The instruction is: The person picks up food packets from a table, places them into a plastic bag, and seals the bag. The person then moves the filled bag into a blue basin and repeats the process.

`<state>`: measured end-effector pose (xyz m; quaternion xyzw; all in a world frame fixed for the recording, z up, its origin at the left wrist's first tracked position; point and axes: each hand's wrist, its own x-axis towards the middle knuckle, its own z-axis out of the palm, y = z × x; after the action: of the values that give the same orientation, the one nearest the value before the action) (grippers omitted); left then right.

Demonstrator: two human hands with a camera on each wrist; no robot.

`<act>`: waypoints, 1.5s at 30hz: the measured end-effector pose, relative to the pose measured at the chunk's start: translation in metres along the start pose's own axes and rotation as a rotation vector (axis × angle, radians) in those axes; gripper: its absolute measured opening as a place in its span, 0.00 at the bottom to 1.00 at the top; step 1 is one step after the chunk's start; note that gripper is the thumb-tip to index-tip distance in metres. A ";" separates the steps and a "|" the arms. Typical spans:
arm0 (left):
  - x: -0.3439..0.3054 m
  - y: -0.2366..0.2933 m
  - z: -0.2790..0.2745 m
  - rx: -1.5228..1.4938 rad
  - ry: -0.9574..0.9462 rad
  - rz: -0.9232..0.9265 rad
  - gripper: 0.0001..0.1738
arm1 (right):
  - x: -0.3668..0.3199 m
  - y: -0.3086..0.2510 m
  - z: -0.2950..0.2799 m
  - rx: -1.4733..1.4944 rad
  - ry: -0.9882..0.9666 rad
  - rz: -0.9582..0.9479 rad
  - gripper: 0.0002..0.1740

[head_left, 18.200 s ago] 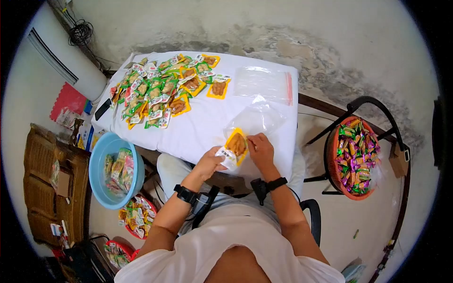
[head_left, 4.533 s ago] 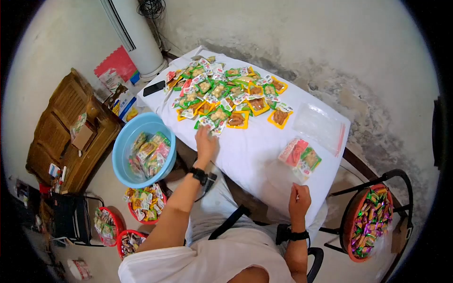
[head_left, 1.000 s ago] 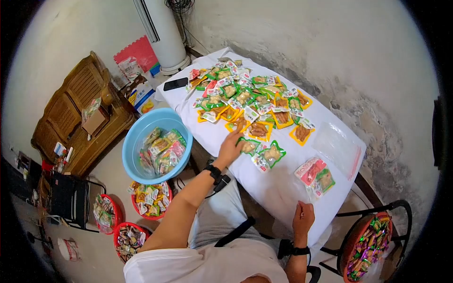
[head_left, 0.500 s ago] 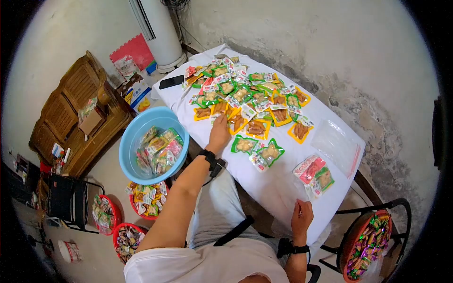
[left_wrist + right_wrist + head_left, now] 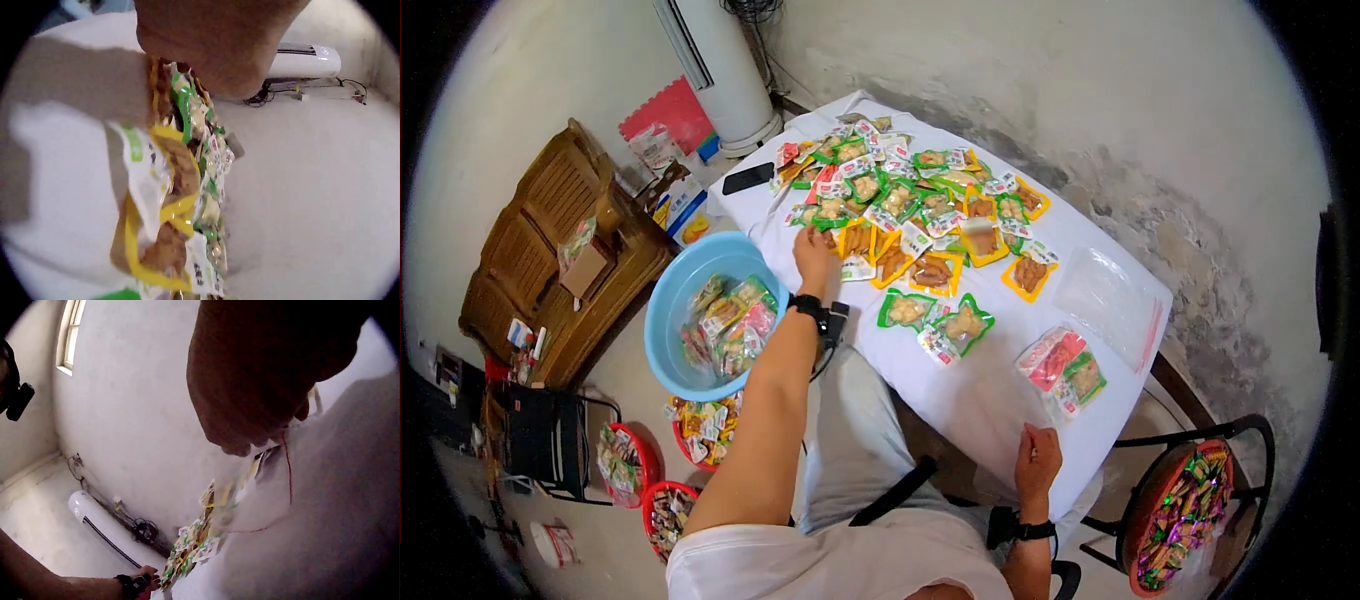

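My left hand (image 5: 812, 262) reaches over the left front edge of the packet pile (image 5: 897, 198), its fingers at a brown-filled packet there; a grip is not visible. Seen from the left wrist, the hand (image 5: 219, 47) hangs over yellow-edged packets (image 5: 164, 247). My right hand (image 5: 1038, 465), fingers curled, pinches the mouth of a clear bag (image 5: 1000, 400) on the right front of the table. Inside lie a red packet (image 5: 1055, 357) and a green-edged packet (image 5: 1085, 377). In the right wrist view, the hand (image 5: 269, 381) holds the bag's red-lined edge (image 5: 289, 472). Two green-edged packets (image 5: 906, 310) (image 5: 964, 326) lie between the hands.
Flat clear bags (image 5: 1108, 300) lie at the table's right and a phone (image 5: 749, 179) at its left corner. A blue basin (image 5: 662, 350) with filled bags stands left, near red baskets (image 5: 647, 465). Another basket (image 5: 1185, 515) of wrapped snacks stands right.
My left hand has moved left from the front yellow packets to the pile's left edge. The right hand stays at the bag. Two green-edged packets now lie apart in front, unlike several seconds ago.
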<state>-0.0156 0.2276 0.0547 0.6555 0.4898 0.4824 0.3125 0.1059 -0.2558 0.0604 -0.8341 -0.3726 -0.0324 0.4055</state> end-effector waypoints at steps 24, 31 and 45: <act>0.034 -0.007 0.025 -0.067 0.180 0.119 0.04 | 0.004 0.008 0.011 0.047 -0.031 0.028 0.06; 0.013 0.019 0.043 -0.364 -0.020 0.193 0.03 | 0.003 0.013 0.013 0.041 -0.055 0.060 0.07; 0.037 0.076 0.158 0.792 -0.638 0.573 0.31 | 0.000 0.024 0.012 -0.044 -0.099 0.098 0.07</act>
<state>0.1607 0.2481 0.0807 0.9417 0.3176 0.1064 0.0328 0.1187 -0.2568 0.0371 -0.8606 -0.3501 0.0207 0.3692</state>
